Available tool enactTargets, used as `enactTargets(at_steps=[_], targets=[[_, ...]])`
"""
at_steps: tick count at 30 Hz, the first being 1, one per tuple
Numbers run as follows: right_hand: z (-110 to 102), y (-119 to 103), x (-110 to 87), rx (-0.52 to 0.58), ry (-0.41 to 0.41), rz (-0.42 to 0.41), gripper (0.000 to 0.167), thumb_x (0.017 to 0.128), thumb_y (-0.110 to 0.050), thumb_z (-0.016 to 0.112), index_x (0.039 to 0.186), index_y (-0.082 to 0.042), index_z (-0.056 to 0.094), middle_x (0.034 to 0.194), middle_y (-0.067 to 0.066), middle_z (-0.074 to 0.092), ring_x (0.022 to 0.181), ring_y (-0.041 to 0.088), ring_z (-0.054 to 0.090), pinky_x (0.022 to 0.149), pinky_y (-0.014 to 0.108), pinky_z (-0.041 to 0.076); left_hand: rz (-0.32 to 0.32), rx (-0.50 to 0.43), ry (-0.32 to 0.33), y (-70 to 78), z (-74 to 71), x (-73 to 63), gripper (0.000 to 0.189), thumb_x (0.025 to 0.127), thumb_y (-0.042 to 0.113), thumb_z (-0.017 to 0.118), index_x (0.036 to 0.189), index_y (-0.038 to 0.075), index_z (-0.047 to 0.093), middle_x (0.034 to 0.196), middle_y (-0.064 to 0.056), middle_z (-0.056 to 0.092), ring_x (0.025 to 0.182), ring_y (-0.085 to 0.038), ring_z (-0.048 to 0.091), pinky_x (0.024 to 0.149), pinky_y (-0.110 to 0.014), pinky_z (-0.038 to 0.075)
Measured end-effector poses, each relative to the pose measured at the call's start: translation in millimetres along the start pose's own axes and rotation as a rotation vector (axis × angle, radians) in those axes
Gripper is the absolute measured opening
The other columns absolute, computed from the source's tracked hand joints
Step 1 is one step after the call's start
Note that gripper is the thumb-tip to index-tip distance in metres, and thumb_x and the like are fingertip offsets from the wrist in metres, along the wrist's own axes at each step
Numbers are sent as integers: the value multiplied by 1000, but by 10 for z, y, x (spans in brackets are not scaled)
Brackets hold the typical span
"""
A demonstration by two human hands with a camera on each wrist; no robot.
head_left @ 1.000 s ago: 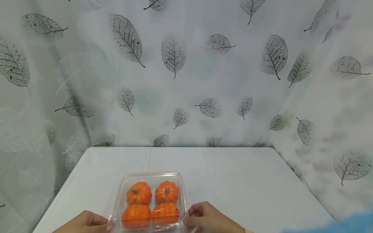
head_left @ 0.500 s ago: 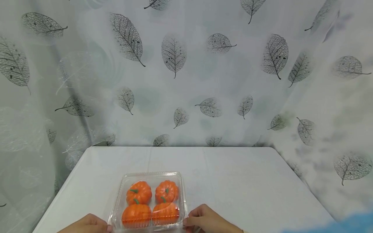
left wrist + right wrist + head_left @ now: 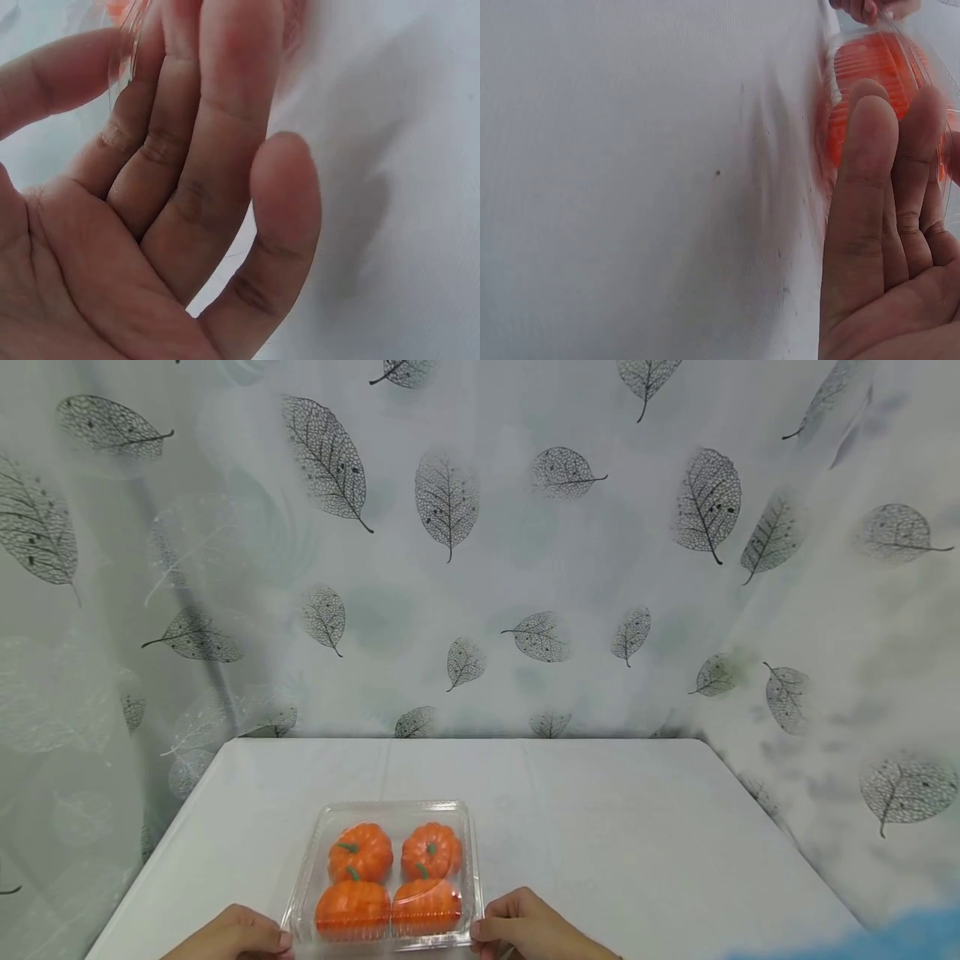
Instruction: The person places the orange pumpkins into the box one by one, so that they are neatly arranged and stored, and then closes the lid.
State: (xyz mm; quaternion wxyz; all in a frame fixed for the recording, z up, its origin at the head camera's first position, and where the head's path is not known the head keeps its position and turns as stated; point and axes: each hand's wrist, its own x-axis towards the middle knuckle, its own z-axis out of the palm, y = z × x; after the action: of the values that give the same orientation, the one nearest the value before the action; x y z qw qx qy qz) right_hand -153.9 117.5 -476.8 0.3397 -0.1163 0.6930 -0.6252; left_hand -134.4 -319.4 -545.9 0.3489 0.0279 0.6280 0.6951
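Note:
A clear plastic clamshell box (image 3: 390, 811) sits on the white table, left of the middle in the head view. Several small orange pumpkins (image 3: 360, 852) with green stems show through it. My left hand (image 3: 236, 935) pinches the rim at the box's near left corner. In the left wrist view, the thumb (image 3: 64, 81) and fingers meet on the thin clear edge. At the near right corner my right hand (image 3: 536, 931) pinches the rim between thumb and fingers. The right wrist view has the fingers (image 3: 866, 202) along the box's side. I cannot tell whether the lid is fastened.
The white table (image 3: 622, 827) stretches away to the right and behind the box. A pale curtain (image 3: 480, 552) printed with dark leaves hangs behind and on both sides. Something blue and blurred (image 3: 825, 939) shows at the lower right corner.
My left hand has shifted slightly right and taken a pinch on the near left corner. The box and its pumpkins have moved very slightly. The right hand has stayed almost still.

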Motion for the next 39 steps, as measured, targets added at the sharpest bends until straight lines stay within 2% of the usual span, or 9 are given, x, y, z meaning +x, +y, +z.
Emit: enactTargets(at_steps=[2,7,11,20,28,33,39], targets=[[17,-14,-8,7,7,-2,34,96,-19,66,87,14,68,69,-1,65,60,6,56,52,17,47,6,6,9,-8,-17,18,35,97,20,58,95,-12,73,76,-7,70,67,-14,66,62,-29,58],[55,-34,-16,34,39,-1,22,94,-18,66,78,-3,70,64,-2,62,56,5,53,51,16,45,12,10,13,2,-29,29,29,96,17,58,90,-7,73,74,-5,69,64,-12,63,60,-27,56],[65,7,2,74,31,-24,22,93,-14,65,72,-9,67,65,-3,63,54,3,52,48,13,44,12,28,28,37,-6,19,27,95,19,59,87,-4,73,74,-5,68,63,-11,61,60,-27,55],[48,98,21,98,-1,-51,23,93,-12,64,70,-12,66,67,-3,65,51,0,50,45,11,39,5,29,64,90,28,-23,25,95,19,62,86,-2,73,76,-6,70,63,-12,63,60,-27,55],[49,97,8,99,-13,-65,24,93,-11,65,69,-14,66,67,-5,66,51,-3,50,44,10,36,22,68,90,76,28,-25,27,93,18,65,86,-6,73,76,-8,70,62,-10,63,57,-25,54],[53,126,6,99,1,-53,22,93,-12,65,71,-10,67,68,-3,66,52,-2,52,45,9,38,37,76,100,77,49,-16,28,93,19,66,87,-8,73,75,-9,70,63,-12,64,58,-27,56],[60,168,29,63,19,-65,30,92,-13,66,80,15,67,70,1,68,54,0,55,46,11,41,29,71,116,69,32,-2,27,93,18,67,88,-7,74,77,-9,70,64,-12,64,59,-27,56]])
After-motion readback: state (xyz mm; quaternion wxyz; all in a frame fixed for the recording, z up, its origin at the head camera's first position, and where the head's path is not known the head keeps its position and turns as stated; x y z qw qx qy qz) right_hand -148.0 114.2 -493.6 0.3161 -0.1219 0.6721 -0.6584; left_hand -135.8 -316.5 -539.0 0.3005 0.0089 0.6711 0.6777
